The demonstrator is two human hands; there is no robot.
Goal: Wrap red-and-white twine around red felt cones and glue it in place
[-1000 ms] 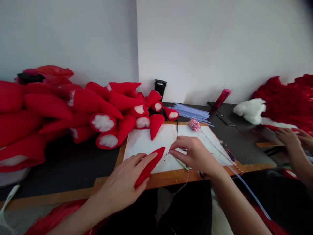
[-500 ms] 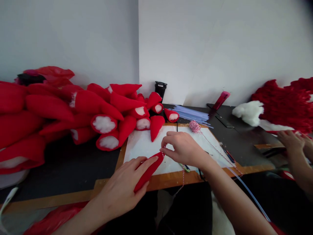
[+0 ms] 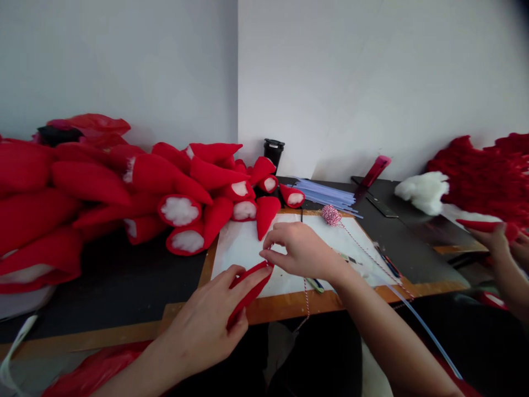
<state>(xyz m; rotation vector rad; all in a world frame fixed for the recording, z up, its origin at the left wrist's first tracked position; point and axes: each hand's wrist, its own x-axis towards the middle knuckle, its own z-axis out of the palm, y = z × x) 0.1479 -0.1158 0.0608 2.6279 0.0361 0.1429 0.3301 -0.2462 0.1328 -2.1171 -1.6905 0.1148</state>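
My left hand [image 3: 215,309] is wrapped round a narrow red felt cone [image 3: 253,289], its index finger stretched along the cone toward the tip. At that tip my right hand [image 3: 295,248] is closed in a pinch on red-and-white twine, of which only a speck shows at the fingertips. A length of the same twine [image 3: 306,300] hangs below my right hand over the table's front edge. Its ball [image 3: 332,215] lies at the back of the white sheet [image 3: 231,242], with a strand trailing right. The cone's wide end is hidden by my left hand.
Stuffed red cones [image 3: 165,171] with white filling are heaped on the left. Behind the sheet lie pale plastic strips [image 3: 324,194] and a black cup [image 3: 273,151]. White stuffing [image 3: 424,192] and dark red material [image 3: 475,176] are at right, where another person's hand [image 3: 498,242] holds a red piece.
My right hand has shifted slightly left across the cone's tip, while my left hand stays round the cone. The other person's hand has lifted a red pointed piece.
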